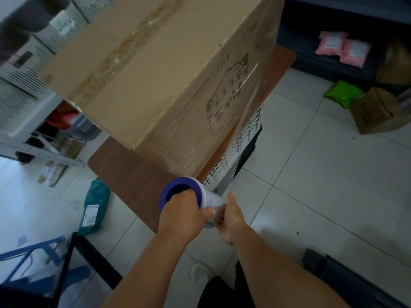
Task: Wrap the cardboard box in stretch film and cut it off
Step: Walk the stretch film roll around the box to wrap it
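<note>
Head view, looking down. A large brown corrugated cardboard box (155,81), sealed along its top with a strip of printed tape, is standing on a dark brown wooden tabletop (124,167); its upper and left parts are running out of frame. The printed drawing on its right face is too blurred to read. A sheet of clear stretch film (251,121) is spanning from the box's far right edge down toward the hands, and faint film creases are showing on the box's lower near face.

The left hand (182,216) is gripping the roll of clear stretch film with a purple core (189,194), fingers hooked into the core's open end, thumb across the film. The right hand (231,221) is closing on the roll's other end, which is hidden behind both hands; its fingertips are out of sight.

A white perforated plastic crate (235,152) is sitting below the tabletop's right edge, partly veiled by film. The floor is pale grey tile (311,174), with a teal mailer bag (95,205), a green parcel (343,94), pink packets (343,47) and brown paper bags (378,112) lying about. White louvred boxes (29,58) are filling metal shelving at left.
</note>
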Motion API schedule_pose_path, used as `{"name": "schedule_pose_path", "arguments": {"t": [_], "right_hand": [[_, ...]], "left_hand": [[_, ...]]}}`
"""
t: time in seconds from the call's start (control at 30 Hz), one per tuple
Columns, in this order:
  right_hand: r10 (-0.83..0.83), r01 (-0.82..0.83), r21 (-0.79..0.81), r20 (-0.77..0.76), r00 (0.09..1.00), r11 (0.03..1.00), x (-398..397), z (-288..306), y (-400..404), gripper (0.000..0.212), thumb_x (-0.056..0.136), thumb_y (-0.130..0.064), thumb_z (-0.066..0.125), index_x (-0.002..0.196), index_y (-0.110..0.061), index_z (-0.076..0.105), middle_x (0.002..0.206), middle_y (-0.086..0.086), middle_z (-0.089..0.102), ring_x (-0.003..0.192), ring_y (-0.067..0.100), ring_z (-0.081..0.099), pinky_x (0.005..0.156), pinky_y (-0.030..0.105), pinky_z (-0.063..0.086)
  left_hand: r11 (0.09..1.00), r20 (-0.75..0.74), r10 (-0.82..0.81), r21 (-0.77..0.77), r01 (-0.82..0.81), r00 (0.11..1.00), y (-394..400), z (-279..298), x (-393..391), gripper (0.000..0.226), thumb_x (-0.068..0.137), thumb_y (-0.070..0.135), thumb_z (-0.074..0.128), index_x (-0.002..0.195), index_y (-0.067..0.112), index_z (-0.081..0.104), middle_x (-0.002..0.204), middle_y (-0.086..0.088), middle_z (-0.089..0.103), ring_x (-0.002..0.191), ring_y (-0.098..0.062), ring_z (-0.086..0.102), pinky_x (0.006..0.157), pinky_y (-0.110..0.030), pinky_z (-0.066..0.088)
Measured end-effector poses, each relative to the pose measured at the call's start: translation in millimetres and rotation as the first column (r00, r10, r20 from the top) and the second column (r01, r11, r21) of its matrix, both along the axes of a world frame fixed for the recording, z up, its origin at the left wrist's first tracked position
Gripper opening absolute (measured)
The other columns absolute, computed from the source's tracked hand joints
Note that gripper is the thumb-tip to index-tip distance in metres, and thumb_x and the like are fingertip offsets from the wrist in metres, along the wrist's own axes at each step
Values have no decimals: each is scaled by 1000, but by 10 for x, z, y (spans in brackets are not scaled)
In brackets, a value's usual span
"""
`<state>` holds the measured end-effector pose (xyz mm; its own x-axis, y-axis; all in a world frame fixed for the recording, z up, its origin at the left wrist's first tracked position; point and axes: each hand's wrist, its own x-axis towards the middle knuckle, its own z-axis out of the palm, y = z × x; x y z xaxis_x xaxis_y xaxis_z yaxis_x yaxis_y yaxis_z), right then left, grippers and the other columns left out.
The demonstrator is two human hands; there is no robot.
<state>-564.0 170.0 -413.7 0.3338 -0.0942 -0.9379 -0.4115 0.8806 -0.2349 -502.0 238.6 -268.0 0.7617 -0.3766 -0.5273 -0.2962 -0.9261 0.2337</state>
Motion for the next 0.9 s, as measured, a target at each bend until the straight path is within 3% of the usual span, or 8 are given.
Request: {"name": "schedule_pose_path", "arguments": {"t": [0.1,0.23,0.33,0.43,0.57,0.63,0.73,0.9], "right_hand": [[-47,47,29,4,999,998,31,30,149,61,98,-61,24,77,-11,52,61,3,48,64,16,45,84,30,45],[-79,78,34,16,997,996,79,73,382,52,97,-62,25,66,-21,36,59,-2,45,59,11,40,64,24,38],[-90,90,11,22,996,996,99,51,482,56,98,-61,23,73,-17,47,59,-1,54,60,10,48,68,23,44],[-130,131,1,40,991,991,88,53,509,59,99,-59,22,77,-16,56,48,-5,60,51,7,56,59,22,44],[-158,159,-1,47,986,987,115,105,567,52,99,-58,24,68,-21,44,33,-11,48,45,5,48,56,21,39],[-150,150,2,55,987,989,160,148,627,50,99,-59,25,66,-23,36,30,-11,45,37,3,47,57,21,38],[-150,149,18,61,987,989,223,163,701,51,98,-61,25,66,-24,36,31,-10,48,37,4,49,58,21,41],[-150,150,10,48,988,989,278,188,815,53,98,-60,24,64,-22,37,31,-8,48,35,5,48,55,22,41]], "left_hand": [[1000,8,-26,13,26,1000,102,20,35,34,83,46,66,88,16,51,70,9,50,65,-9,50,54,-19,36],[999,10,-41,27,40,999,291,46,97,35,83,47,66,82,15,50,65,8,49,60,-8,49,52,-21,35],[999,13,-50,8,50,999,415,55,120,35,82,46,67,80,16,50,66,7,51,59,-8,49,51,-21,35],[997,-5,-71,-6,71,997,445,56,112,34,83,45,66,82,16,49,67,7,51,59,-7,49,53,-21,37],[996,-7,-90,-4,90,996,475,115,162,32,84,44,65,81,16,50,67,6,52,60,-9,50,50,-20,37],[997,-13,-74,-11,74,997,510,147,212,32,84,43,65,79,15,50,68,4,56,61,-12,56,52,-23,45],[999,-31,-30,-29,29,999,562,156,281,32,83,42,67,84,11,56,73,-1,62,66,-18,66,66,-35,58],[999,-33,-40,-33,39,999,672,123,319,33,83,41,67,86,10,57,73,-2,63,67,-18,66,68,-36,59]]}}
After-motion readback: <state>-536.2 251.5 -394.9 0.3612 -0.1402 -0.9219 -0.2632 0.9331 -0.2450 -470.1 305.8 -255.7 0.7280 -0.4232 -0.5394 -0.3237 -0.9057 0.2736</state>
